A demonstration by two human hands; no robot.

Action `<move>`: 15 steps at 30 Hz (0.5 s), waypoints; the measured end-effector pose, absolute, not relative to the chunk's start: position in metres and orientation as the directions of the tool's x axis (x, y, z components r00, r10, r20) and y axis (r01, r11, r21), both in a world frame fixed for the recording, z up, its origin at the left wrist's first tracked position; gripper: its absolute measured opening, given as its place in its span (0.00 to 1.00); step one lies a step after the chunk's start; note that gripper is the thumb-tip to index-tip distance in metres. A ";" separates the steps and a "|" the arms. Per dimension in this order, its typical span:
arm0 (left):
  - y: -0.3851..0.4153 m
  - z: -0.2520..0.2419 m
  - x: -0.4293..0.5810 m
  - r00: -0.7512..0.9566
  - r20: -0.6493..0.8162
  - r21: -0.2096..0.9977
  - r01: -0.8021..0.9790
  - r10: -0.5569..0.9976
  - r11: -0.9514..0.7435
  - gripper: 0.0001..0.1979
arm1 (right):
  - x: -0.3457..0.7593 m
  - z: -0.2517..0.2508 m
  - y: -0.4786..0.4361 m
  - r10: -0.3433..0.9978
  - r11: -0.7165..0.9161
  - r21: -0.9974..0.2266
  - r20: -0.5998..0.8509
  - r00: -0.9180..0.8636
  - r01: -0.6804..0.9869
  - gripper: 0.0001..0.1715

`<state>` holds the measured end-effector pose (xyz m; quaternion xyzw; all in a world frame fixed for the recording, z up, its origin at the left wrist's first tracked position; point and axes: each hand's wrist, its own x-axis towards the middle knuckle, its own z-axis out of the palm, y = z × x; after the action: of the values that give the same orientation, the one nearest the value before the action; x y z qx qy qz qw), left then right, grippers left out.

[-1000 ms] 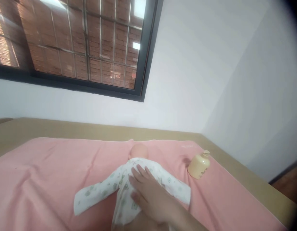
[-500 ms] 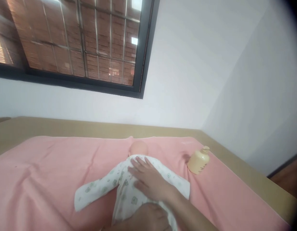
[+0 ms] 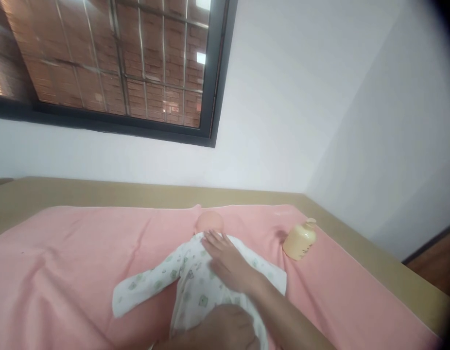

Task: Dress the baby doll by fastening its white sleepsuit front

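A baby doll (image 3: 209, 222) in a white printed sleepsuit (image 3: 196, 287) lies on a pink towel (image 3: 64, 262). My right hand (image 3: 228, 260) rests flat on the doll's upper back, fingers stretched toward the head. My left hand (image 3: 219, 330) lies on the lower part of the sleepsuit at the bottom edge of the view; its fingers are not clearly visible. One empty-looking sleeve (image 3: 145, 287) sticks out to the left.
A cream pump bottle (image 3: 300, 240) lies on the towel to the right of the doll. The towel covers a tan surface (image 3: 101, 192) set against a white wall. A dark-framed window (image 3: 112, 73) is above, and the surface's right edge drops to the floor.
My right hand has slid up the doll's back toward the head. My left hand has come into view at the bottom, on the sleepsuit.
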<state>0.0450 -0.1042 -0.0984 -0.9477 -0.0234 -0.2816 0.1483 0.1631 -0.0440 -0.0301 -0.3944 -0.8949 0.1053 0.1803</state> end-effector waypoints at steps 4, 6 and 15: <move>-0.102 -0.098 0.044 0.839 0.544 -0.252 0.154 -0.008 -0.956 0.14 | 0.181 -0.050 -0.027 0.725 0.687 -0.323 0.358 -0.589 0.650 0.34; -0.100 -0.104 0.044 0.837 0.547 -0.216 0.170 0.025 -0.961 0.14 | 0.180 -0.044 -0.035 0.684 0.728 -0.278 0.350 -0.640 0.626 0.37; -0.087 -0.135 0.052 0.803 0.569 0.023 0.201 0.178 -0.979 0.14 | 0.155 -0.007 -0.047 0.660 0.739 -0.302 0.144 -0.737 0.603 0.24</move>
<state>0.0520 -0.0867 -0.1345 -0.9493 -0.0997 -0.2976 0.0191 0.1549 -0.0471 -0.0073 -0.3416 -0.9244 0.1186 0.1216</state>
